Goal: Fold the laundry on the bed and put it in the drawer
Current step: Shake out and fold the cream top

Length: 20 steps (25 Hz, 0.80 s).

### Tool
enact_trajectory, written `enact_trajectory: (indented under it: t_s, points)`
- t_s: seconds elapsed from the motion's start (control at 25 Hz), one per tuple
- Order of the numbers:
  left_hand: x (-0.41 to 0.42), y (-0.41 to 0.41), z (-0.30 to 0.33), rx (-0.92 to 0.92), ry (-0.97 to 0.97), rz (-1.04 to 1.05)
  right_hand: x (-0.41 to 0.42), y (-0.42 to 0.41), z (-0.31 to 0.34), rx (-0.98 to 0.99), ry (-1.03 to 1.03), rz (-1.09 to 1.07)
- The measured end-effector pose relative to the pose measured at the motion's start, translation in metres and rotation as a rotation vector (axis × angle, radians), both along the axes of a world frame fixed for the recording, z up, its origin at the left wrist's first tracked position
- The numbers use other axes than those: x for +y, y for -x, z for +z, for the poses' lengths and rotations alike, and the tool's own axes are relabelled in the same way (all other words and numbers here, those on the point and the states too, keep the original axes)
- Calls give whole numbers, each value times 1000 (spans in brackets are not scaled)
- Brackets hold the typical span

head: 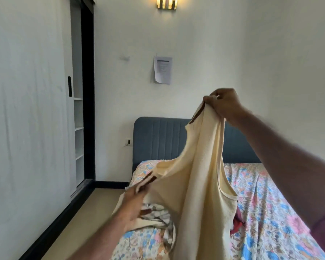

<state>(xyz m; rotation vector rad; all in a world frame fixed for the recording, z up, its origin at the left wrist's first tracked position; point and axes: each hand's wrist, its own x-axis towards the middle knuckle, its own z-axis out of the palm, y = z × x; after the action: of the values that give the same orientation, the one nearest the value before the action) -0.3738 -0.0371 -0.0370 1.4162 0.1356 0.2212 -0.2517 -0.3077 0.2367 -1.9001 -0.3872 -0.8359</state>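
Observation:
A cream sleeveless top [201,175] with brown shoulder trim hangs in the air over the bed [270,212]. My right hand [223,105] is raised high and pinches one shoulder strap. My left hand [134,201] is lower, at the left, and grips the other strap. Under the top, a patterned cloth [158,218] lies crumpled on the floral bedsheet. A dark red garment [237,221] peeks out to the right, mostly hidden behind the top. No drawer is in view.
A blue padded headboard [158,139] stands against the white back wall. On the left a wardrobe [26,109] has its sliding door partly open, showing shelves [78,128]. A strip of floor [94,207] runs between wardrobe and bed.

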Motion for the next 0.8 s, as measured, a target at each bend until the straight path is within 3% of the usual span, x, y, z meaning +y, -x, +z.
enact_trajectory:
  t_s: [0.12, 0.2, 0.36, 0.6, 0.8]
  points:
    - [60, -6, 56, -105, -38, 95, -35, -4, -3, 24, -1, -28]
    - [92, 0, 102, -203, -108, 51, -52, 0, -7, 45, -53, 21]
    - [118, 26, 188, -278, -268, -145, -73, 28, -1, 236, -91, 334]
    - [129, 36, 259, -398, -462, -58, -109, 57, 24, 333, 49, 648]
    - [145, 46, 283, -455, -671, 104, -128, 69, 34, 379, 139, 572]
